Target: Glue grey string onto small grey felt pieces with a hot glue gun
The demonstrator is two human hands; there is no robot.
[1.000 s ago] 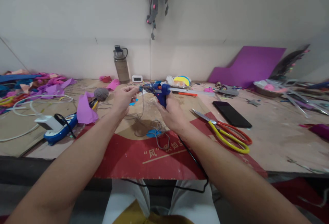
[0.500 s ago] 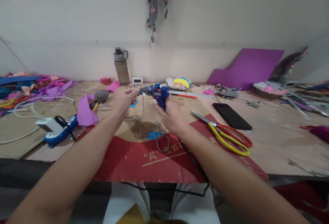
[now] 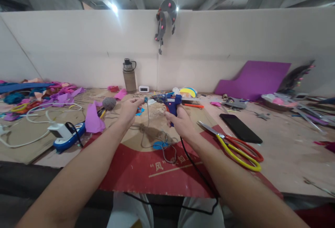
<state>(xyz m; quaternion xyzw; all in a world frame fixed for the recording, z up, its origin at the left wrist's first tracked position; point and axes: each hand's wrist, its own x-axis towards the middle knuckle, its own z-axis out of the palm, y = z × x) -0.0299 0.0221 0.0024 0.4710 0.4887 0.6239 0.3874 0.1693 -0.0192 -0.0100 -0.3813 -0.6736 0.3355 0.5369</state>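
Note:
My right hand (image 3: pixel 180 119) is wrapped round the grip of a blue hot glue gun (image 3: pixel 172 104), whose nozzle points left. Between the fingertips of my left hand (image 3: pixel 132 110) is a small teal-blue piece (image 3: pixel 146 99), pinched close to the nozzle but apart from it. Grey yarn (image 3: pixel 148 116) hangs down from this piece to a loose tangle on the cardboard. Under the tangle lies a flat blue scrap (image 3: pixel 160 145). A black cord (image 3: pixel 192 160) runs from the glue gun toward the table's front edge.
Yellow-and-red-handled scissors (image 3: pixel 235 147) and a black phone (image 3: pixel 240 128) lie to the right. At left are a blue power strip (image 3: pixel 69 139), a purple felt scrap (image 3: pixel 94 118) and a grey yarn ball (image 3: pixel 109 103). A bottle (image 3: pixel 129 78) stands by the back wall.
The glue gun has drawn back to the right, leaving a gap to the small piece in my left hand. The camera view has tilted upward.

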